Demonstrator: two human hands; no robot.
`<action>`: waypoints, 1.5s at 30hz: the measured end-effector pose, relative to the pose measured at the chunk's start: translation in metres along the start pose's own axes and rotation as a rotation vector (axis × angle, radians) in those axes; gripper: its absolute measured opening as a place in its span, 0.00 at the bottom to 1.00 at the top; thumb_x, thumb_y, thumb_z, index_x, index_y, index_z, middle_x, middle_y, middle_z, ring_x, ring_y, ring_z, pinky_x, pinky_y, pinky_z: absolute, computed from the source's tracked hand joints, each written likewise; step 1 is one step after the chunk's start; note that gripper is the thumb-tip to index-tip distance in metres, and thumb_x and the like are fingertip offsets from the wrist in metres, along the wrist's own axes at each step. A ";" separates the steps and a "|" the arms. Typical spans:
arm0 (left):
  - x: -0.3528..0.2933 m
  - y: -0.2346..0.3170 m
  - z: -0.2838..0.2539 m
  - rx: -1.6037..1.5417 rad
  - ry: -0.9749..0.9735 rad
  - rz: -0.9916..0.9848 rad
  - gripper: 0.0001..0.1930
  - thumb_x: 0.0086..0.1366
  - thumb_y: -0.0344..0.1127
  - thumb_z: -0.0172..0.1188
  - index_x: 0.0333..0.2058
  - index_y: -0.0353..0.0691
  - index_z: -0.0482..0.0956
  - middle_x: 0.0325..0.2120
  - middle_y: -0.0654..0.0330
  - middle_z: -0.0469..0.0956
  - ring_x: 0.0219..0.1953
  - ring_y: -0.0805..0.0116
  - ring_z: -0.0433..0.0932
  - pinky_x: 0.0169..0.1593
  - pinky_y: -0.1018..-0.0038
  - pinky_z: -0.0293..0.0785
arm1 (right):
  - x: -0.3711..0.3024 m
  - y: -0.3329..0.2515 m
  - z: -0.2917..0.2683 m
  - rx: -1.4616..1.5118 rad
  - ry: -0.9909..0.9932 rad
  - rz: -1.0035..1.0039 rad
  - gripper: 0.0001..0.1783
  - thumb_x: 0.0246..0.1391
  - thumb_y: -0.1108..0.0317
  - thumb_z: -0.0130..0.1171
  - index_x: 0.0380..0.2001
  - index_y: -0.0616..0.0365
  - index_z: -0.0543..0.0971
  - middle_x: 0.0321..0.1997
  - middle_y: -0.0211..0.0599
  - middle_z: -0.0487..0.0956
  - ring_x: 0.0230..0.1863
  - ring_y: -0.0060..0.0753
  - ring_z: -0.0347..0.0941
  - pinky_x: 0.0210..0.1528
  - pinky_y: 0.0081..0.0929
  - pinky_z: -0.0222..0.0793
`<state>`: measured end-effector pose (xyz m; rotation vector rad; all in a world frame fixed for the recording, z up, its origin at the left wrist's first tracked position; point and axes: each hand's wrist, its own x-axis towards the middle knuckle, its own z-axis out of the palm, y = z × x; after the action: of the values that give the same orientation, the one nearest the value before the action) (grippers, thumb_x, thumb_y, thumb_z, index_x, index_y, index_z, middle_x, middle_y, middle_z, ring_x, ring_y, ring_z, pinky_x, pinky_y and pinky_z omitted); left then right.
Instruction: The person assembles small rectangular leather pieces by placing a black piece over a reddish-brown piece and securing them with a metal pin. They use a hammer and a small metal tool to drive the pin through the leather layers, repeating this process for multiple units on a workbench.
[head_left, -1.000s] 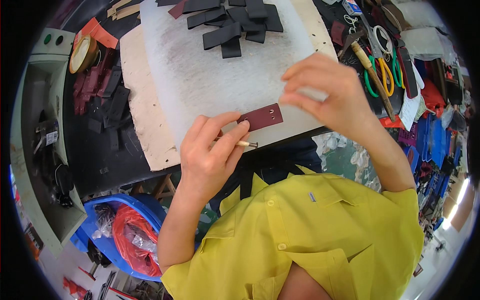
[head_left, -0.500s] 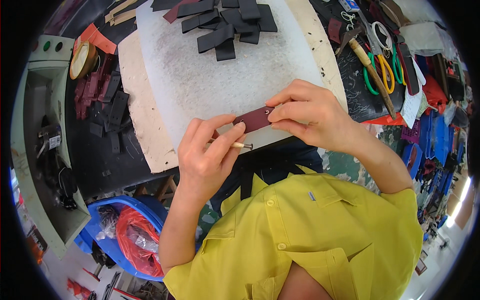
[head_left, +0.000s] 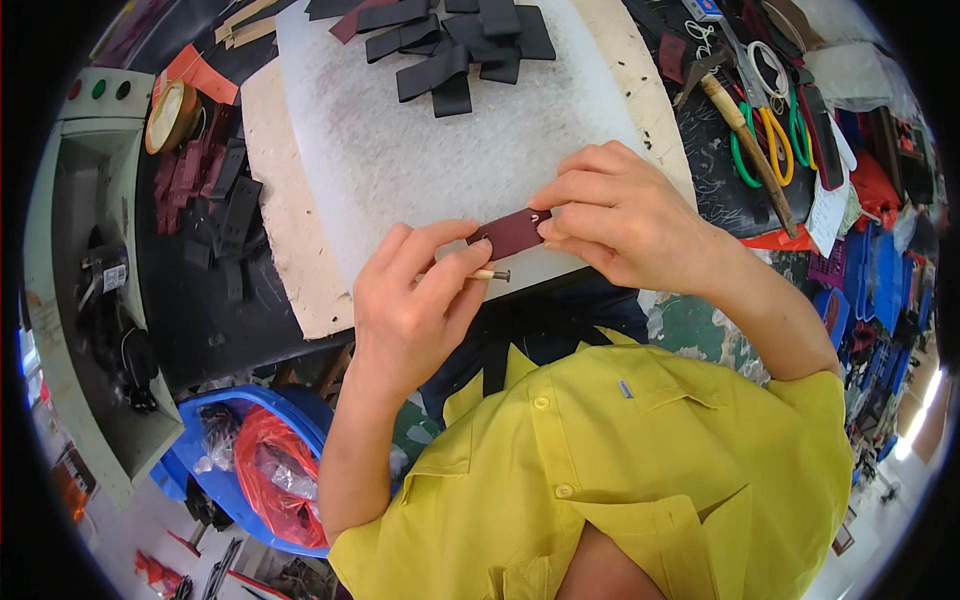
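Observation:
A short maroon leather-like strip (head_left: 512, 235) is stretched between my hands above the near edge of the work board. My left hand (head_left: 405, 305) pinches its left end between thumb and fingers. Tucked in the same hand is a slim pale-handled tool (head_left: 488, 275) with a dark metal tip; most of its handle is hidden by the fingers. My right hand (head_left: 625, 220) grips the strip's right end, where a small light metal-looking piece (head_left: 535, 217) shows beside the fingertips. Farther off on the white sheet (head_left: 400, 165) lies a pile of folded black strips (head_left: 435, 75).
Maroon pieces (head_left: 185, 175) and black pieces (head_left: 238, 215) are heaped on the dark table at left, near a tape roll (head_left: 172, 115). At right lie a hammer (head_left: 745, 135) and scissors (head_left: 775, 145). A blue bin (head_left: 245, 500) with a red bag stands below left.
My right hand has shifted slightly away from my body. The strip's face is turned a little more into view, and the tool's tip has risen slightly. Both grips stay on the strip.

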<state>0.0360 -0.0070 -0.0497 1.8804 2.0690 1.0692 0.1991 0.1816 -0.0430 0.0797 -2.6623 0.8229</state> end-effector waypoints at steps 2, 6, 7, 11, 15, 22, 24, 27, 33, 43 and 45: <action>0.000 -0.001 -0.001 -0.033 -0.002 -0.027 0.12 0.49 0.21 0.69 0.34 0.39 0.84 0.39 0.59 0.82 0.30 0.64 0.75 0.32 0.72 0.73 | 0.002 0.001 -0.002 -0.007 -0.005 -0.009 0.06 0.45 0.74 0.68 0.27 0.56 0.79 0.37 0.26 0.80 0.43 0.34 0.73 0.46 0.32 0.67; -0.002 0.004 -0.015 -0.241 0.012 -0.346 0.08 0.61 0.26 0.65 0.40 0.39 0.82 0.39 0.61 0.82 0.33 0.68 0.76 0.34 0.71 0.73 | 0.001 0.001 -0.002 -0.011 0.001 -0.010 0.06 0.44 0.74 0.68 0.26 0.56 0.79 0.36 0.26 0.80 0.43 0.33 0.73 0.46 0.32 0.67; -0.003 -0.002 -0.018 -0.589 0.210 -0.481 0.07 0.64 0.28 0.62 0.42 0.37 0.80 0.39 0.59 0.81 0.34 0.68 0.77 0.35 0.70 0.74 | 0.000 0.000 -0.001 -0.006 0.005 -0.012 0.07 0.43 0.75 0.68 0.26 0.56 0.79 0.36 0.26 0.79 0.43 0.33 0.73 0.46 0.32 0.67; 0.015 0.003 -0.033 -1.297 0.673 -0.876 0.10 0.73 0.33 0.55 0.47 0.32 0.75 0.38 0.54 0.80 0.35 0.66 0.80 0.41 0.67 0.80 | -0.001 0.002 0.000 -0.014 -0.003 -0.012 0.07 0.41 0.76 0.67 0.26 0.55 0.79 0.36 0.26 0.79 0.43 0.33 0.74 0.46 0.32 0.67; 0.024 0.019 -0.024 -1.343 0.427 -0.716 0.11 0.73 0.33 0.55 0.48 0.30 0.74 0.37 0.55 0.79 0.36 0.65 0.82 0.46 0.67 0.82 | -0.001 0.001 -0.003 -0.009 -0.034 -0.001 0.07 0.42 0.75 0.68 0.27 0.55 0.80 0.37 0.27 0.80 0.44 0.34 0.74 0.47 0.33 0.67; 0.034 0.029 0.016 -0.874 0.150 -0.636 0.09 0.71 0.27 0.57 0.46 0.29 0.74 0.33 0.51 0.84 0.35 0.69 0.85 0.39 0.78 0.83 | -0.003 0.001 -0.003 0.004 -0.032 0.025 0.08 0.44 0.71 0.71 0.28 0.55 0.80 0.40 0.28 0.81 0.44 0.37 0.75 0.47 0.34 0.68; 0.032 0.023 0.022 -0.835 0.123 -0.631 0.07 0.73 0.29 0.54 0.41 0.29 0.73 0.33 0.51 0.84 0.36 0.69 0.85 0.40 0.78 0.82 | -0.007 0.003 0.000 0.019 0.003 0.033 0.09 0.42 0.71 0.72 0.28 0.55 0.80 0.41 0.28 0.82 0.44 0.37 0.75 0.48 0.34 0.68; 0.028 0.024 0.024 -0.774 0.128 -0.571 0.06 0.73 0.28 0.54 0.40 0.30 0.73 0.34 0.51 0.84 0.37 0.69 0.85 0.41 0.78 0.82 | -0.010 0.006 0.004 0.055 0.051 0.038 0.10 0.41 0.72 0.73 0.27 0.55 0.80 0.41 0.27 0.83 0.44 0.37 0.76 0.48 0.34 0.69; 0.023 0.022 0.028 -0.618 0.139 -0.406 0.03 0.68 0.23 0.58 0.37 0.28 0.75 0.31 0.55 0.83 0.34 0.71 0.85 0.37 0.78 0.82 | -0.009 0.005 0.009 0.073 0.145 0.044 0.07 0.42 0.73 0.68 0.23 0.56 0.78 0.34 0.26 0.82 0.40 0.34 0.76 0.45 0.33 0.68; 0.024 0.020 0.039 -0.304 0.222 -0.158 0.05 0.63 0.23 0.64 0.31 0.33 0.75 0.27 0.59 0.82 0.22 0.70 0.81 0.24 0.78 0.75 | -0.012 0.004 0.001 0.082 0.077 0.056 0.07 0.44 0.72 0.69 0.27 0.57 0.81 0.40 0.29 0.83 0.45 0.36 0.77 0.49 0.33 0.70; 0.022 0.018 0.044 -0.224 0.279 -0.082 0.06 0.62 0.23 0.65 0.31 0.34 0.75 0.27 0.60 0.82 0.18 0.71 0.78 0.21 0.79 0.72 | -0.017 0.007 -0.015 0.132 0.071 0.145 0.10 0.45 0.73 0.70 0.33 0.58 0.83 0.45 0.34 0.83 0.48 0.38 0.78 0.53 0.33 0.71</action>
<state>0.0703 0.0301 -0.0634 1.6041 2.0382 1.5450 0.2185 0.1945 -0.0407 -0.1089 -2.5686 1.0276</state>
